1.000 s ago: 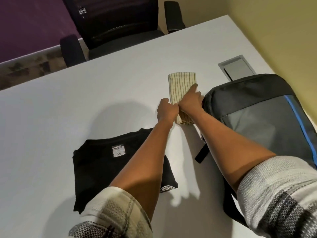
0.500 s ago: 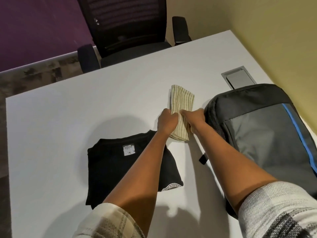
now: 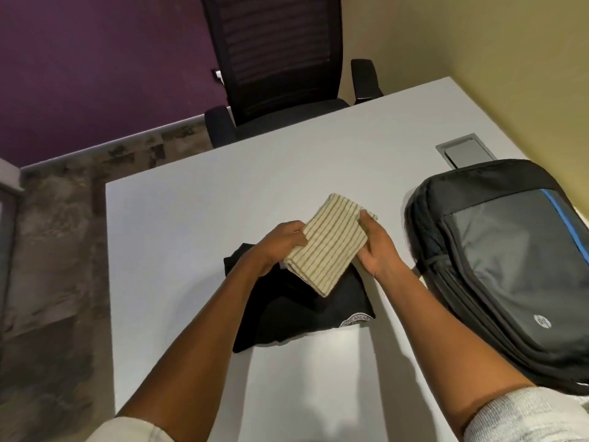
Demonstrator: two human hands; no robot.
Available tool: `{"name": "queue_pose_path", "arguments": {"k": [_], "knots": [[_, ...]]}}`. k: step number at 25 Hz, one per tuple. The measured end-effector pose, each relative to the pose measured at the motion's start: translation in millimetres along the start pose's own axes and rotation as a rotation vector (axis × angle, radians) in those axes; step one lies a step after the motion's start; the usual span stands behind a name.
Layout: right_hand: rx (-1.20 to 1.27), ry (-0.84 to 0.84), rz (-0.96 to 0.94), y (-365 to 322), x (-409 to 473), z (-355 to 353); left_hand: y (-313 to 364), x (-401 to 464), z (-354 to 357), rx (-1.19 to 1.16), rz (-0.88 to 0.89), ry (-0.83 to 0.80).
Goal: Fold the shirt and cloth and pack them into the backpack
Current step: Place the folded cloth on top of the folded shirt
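Your forearms enter from the near edge of the table (image 3: 191, 218), sleeves pushed up, and converge over the shirt (image 3: 287, 317). The shirt lies folded flat on the table, just beside the backpack, with a round printed emblem at its near right corner. This placement likely serves as a staging base for the stack.

Your left hand (image 3: 274, 247) grips the left edge of the cloth (image 3: 328, 244), fingers curled over its top face. Your right hand (image 3: 376, 247) holds the opposite edge, thumb up along the side and fingers apparently underneath; the fingers themselves are hidden. Gripping both edges keeps the folded layers from opening.

The cloth is folded into a compact striped rectangle, tilted, and held above the far part of the shirt. Whether its near corner touches the shirt cannot be determined.

The backpack (image 3: 497, 266) lies flat on its back to your right, well within reach. No open compartment is visible, so it likely must be unzipped before packing.

Beyond the backpack, a cable hatch (image 3: 462, 149) sits flush in the table. A chair (image 3: 280, 59) stands at the far edge.

Folding appears complete; packing is not yet done.
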State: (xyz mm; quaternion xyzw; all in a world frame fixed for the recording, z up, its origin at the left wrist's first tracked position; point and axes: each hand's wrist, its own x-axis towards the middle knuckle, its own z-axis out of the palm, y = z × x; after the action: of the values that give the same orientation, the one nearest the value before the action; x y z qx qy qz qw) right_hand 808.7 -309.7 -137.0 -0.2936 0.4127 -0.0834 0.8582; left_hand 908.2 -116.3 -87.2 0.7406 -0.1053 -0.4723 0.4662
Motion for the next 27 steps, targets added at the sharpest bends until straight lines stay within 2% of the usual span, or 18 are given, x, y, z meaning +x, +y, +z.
{"name": "queue_pose_path", "arguments": {"k": [4,5,7,10,12,15,17,20,24,27], "knots": [[-0.04,0.195,-0.142,42.7,-31.3,6.4,-38.9,-17.2,-27.1,0.21,-0.047,0.068],[-0.059,0.229,-0.156,54.6,-39.5,7.5,-47.5,-19.3,-32.2,0.258,-0.05,0.126],[-0.154,0.277,-0.161,80.6,-52.7,6.0,-65.5,-20.4,-40.7,0.299,-0.026,0.347],[-0.414,0.342,-0.199,109.8,-65.4,1.4,-87.7,-25.0,-43.7,0.113,-0.022,0.676],[-0.56,0.378,-0.219,115.9,-71.3,-0.3,-96.8,-30.1,-39.4,0.007,-0.082,0.758],[-0.814,0.448,-0.25,113.0,-72.7,-5.8,-109.2,-35.9,-30.0,-0.058,-0.161,0.737],[-0.941,0.436,-0.246,110.4,-72.5,-5.2,-119.5,-37.8,-26.5,-0.064,-0.191,0.718],[-0.971,0.41,-0.204,105.7,-69.5,-1.7,-129.1,-40.5,-23.9,-0.15,-0.175,0.655],[-1.069,0.339,-0.218,95.9,-63.1,-5.0,-123.6,-50.8,-21.5,-0.063,-0.042,0.636],[-1.028,0.304,-0.231,85.4,-69.1,-0.2,-124.2,-54.0,-22.0,-0.102,0.007,0.621]]}}
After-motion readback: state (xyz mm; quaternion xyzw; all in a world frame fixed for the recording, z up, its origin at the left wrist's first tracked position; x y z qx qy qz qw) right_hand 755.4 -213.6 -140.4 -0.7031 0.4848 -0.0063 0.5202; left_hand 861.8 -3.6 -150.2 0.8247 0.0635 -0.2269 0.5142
